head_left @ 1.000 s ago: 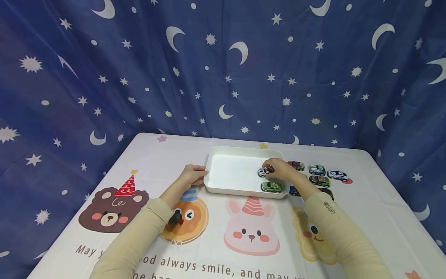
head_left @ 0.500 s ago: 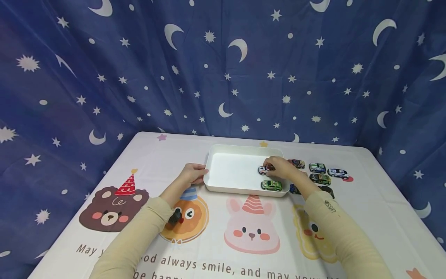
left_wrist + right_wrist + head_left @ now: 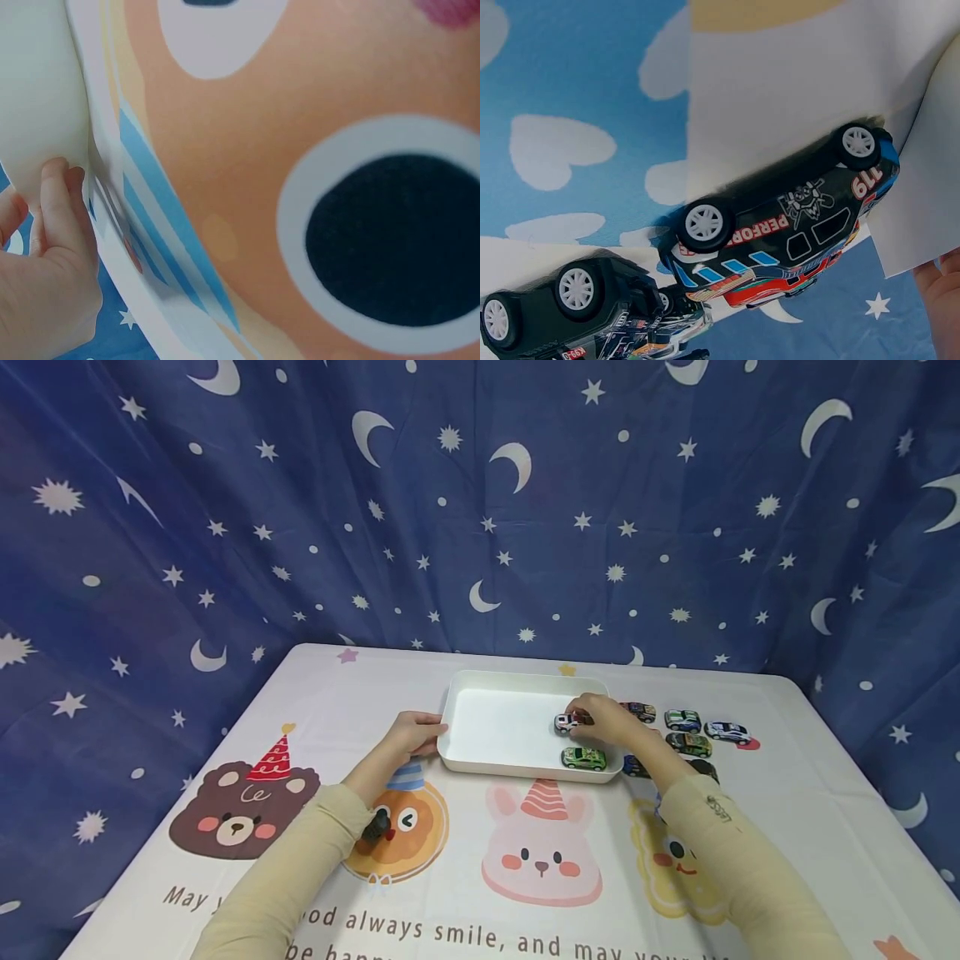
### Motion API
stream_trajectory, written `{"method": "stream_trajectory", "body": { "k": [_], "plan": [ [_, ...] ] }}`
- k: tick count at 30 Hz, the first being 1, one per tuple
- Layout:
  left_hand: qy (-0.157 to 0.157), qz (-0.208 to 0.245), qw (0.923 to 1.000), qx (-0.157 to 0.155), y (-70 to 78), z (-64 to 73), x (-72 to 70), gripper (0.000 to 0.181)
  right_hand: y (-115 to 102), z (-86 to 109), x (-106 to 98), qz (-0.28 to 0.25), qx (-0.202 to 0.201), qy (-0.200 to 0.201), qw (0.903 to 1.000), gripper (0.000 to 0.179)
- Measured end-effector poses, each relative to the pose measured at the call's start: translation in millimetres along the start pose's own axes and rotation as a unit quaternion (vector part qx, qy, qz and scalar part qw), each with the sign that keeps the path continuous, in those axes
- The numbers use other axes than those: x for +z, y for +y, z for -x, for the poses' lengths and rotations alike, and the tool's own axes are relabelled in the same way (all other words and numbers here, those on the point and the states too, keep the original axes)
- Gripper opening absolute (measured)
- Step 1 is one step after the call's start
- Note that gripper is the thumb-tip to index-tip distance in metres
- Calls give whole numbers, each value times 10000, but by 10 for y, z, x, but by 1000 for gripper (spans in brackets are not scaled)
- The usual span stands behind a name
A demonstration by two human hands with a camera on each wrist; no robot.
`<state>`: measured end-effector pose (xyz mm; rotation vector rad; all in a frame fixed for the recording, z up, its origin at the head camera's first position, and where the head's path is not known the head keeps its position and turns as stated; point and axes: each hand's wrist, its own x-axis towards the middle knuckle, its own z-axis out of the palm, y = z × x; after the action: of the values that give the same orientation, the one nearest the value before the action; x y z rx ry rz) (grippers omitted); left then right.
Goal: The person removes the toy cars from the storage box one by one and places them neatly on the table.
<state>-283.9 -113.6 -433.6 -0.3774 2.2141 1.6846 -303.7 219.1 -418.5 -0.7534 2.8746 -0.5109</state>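
Note:
A shallow white tray (image 3: 502,727) lies on the table in the head view. At its left end my left hand (image 3: 412,735) grips the rim; in the left wrist view the fingers (image 3: 60,202) rest against the tray wall. My right hand (image 3: 606,720) reaches over the tray's right side and pinches a small white-and-red toy car (image 3: 564,723) inside it. The fingers cover the car's right part. Just nearer to me, a green toy car (image 3: 583,758) stands in the tray. The right wrist view catches only part of the right hand (image 3: 946,300) behind the tray wall.
Right of the tray stand several toy cars, including a white-and-blue one (image 3: 727,732), a green-and-white one (image 3: 682,720) and a black one (image 3: 780,210) marked 119. The right forearm partly hides some. A cartoon-printed cloth (image 3: 450,927) covers the table; a blue curtain (image 3: 420,527) hangs behind.
Both hands stay almost where they were, the left on the tray's rim and the right on the white-and-red toy car. The head view has shifted slightly.

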Motion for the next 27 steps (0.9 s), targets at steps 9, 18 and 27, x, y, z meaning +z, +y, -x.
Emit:
{"method": "stream_trajectory", "body": {
  "k": [9, 18, 27],
  "plan": [
    [-29, -14, 10000, -44, 7, 6, 0, 38, 0, 44, -5, 36, -137, 225, 9996, 33],
    [-50, -62, 9999, -80, 11, 3, 1, 37, 36, 120, -31, 73, -219, 297, 9993, 32],
    [-123, -3, 9999, 13, -48, -92, -27, 37, 80, 203, -121, -321, -296, 550, 9975, 32]
  ]
}}
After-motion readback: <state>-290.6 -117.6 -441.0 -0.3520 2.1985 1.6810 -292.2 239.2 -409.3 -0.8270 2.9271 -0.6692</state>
